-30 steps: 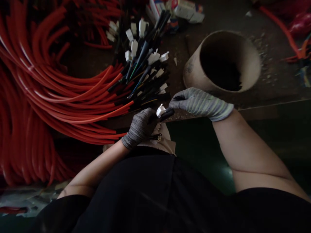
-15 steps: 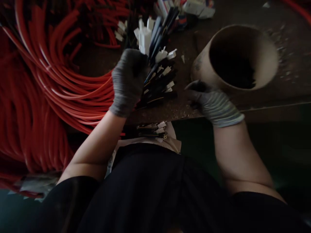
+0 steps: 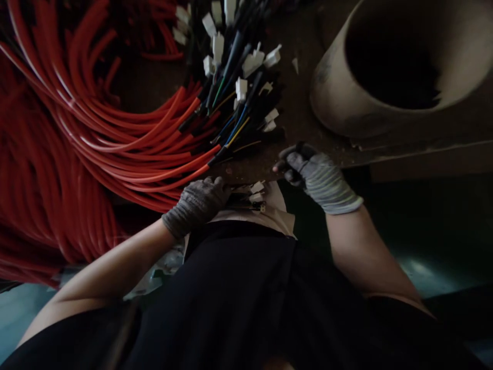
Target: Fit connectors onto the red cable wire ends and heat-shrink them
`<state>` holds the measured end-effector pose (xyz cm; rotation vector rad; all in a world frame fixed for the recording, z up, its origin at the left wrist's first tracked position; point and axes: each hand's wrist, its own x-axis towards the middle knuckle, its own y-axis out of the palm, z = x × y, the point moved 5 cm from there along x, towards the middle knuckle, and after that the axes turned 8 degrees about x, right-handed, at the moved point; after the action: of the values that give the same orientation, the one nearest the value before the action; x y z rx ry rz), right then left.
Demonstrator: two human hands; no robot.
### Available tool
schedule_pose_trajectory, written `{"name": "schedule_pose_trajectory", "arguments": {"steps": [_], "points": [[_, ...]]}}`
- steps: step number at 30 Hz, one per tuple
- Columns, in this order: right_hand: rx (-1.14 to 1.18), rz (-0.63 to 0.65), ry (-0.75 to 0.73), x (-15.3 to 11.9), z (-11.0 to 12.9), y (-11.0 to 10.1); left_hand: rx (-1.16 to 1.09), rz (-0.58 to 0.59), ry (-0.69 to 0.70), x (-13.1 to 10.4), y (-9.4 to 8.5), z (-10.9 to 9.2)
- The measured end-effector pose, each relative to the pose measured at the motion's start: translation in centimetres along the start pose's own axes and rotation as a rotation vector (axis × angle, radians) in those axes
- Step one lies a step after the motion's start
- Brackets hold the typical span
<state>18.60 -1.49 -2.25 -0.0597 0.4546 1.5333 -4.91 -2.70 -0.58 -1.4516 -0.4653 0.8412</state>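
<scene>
My left hand (image 3: 202,203), in a grey knit glove, is curled over the cable ends at the table's front edge, close to my body. Black leads with white connectors (image 3: 257,191) and a ring terminal stick out to the right of it. My right hand (image 3: 308,172), in a striped glove with dark fingertips, hovers near the table edge with its fingers drawn together. Whatever those fingertips may pinch is too dark to make out. Beyond the hands lies a bundle of red sheathed cables (image 3: 142,136), whose black ends carry white plugs (image 3: 241,90) and thin coloured wires.
A wide, pale cylindrical container (image 3: 335,97) stands at the back right on the dark table (image 3: 300,126). More red cables (image 3: 54,195) hang in a thick mass at the left. Pale sheet material (image 3: 283,221) lies between the table edge and my dark clothing.
My left hand has dropped from the upper white plugs to the cable ends near my body. My right hand has shifted slightly left. The view has moved, bringing the container nearer.
</scene>
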Motion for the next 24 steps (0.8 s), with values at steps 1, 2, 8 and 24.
{"name": "schedule_pose_trajectory", "arguments": {"steps": [1,2,8,24], "points": [[-0.016,0.071,-0.046,-0.2,0.2,0.9,-0.087,-0.024,-0.008,0.4,-0.3,0.3],[-0.042,0.153,-0.090,-0.5,0.4,1.7,-0.212,-0.069,-0.014,0.9,-0.7,0.7],[-0.240,0.483,-0.056,-3.1,1.4,1.9,-0.769,-0.224,0.121,3.5,-2.7,1.5],[-0.315,-0.043,-0.189,-0.1,2.2,1.1,-1.176,-0.323,-0.247,4.7,-2.4,1.9]]}}
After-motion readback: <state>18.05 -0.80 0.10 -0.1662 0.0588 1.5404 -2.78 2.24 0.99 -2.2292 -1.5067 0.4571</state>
